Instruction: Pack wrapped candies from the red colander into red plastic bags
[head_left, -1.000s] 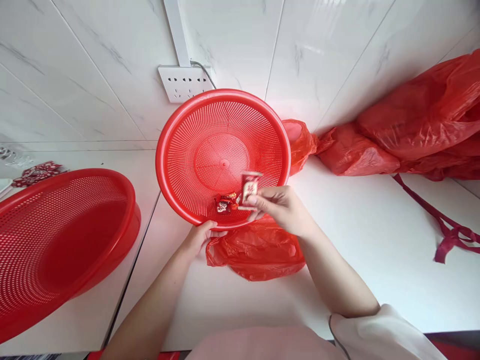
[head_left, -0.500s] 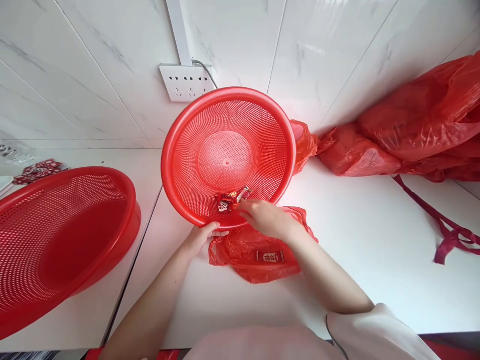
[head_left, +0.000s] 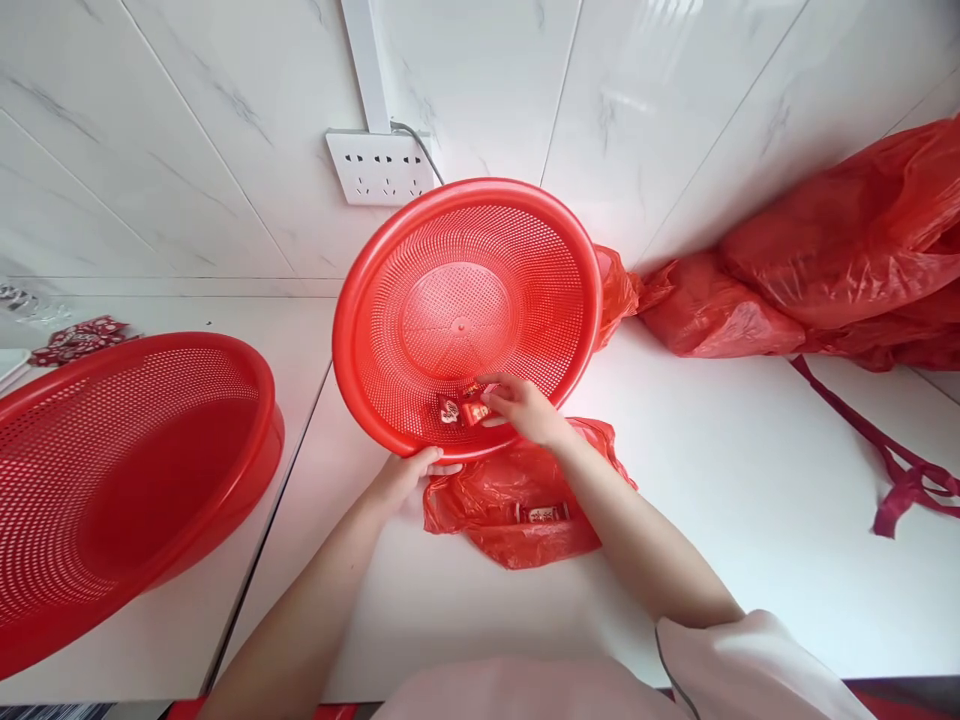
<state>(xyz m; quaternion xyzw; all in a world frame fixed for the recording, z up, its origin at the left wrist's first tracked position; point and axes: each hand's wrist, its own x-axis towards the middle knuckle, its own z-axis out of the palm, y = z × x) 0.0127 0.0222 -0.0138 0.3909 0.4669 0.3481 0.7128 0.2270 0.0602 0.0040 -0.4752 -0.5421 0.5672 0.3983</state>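
A red mesh plastic basket (head_left: 465, 240) stands tilted, its opening facing me. My left hand (head_left: 409, 475) is closed on its near rim, thumb on top and fingers beneath. Inside, low on the near wall, lie several small wrapped candies (head_left: 475, 413) in red and dark wrappers. My right hand (head_left: 525, 408) reaches over the rim among them, its fingers apart around the candies; a pinkish wrapper shows partly under the fingers. Just below the basket an open red plastic bag (head_left: 517, 545) lies on the white table, with a wrapped candy (head_left: 544, 514) in it.
At the left a second red mesh basket (head_left: 255, 375) leans on the table (head_left: 750, 500). Full red plastic bags (head_left: 840, 260) lie along the wall at right, near a dark red strap (head_left: 900, 490). A socket panel (head_left: 379, 165) is on the tiled wall behind.
My right hand's fingers have spread and shifted slightly upward and right within the basket, and a red candy shows beside them. My left hand keeps its hold on the rim.
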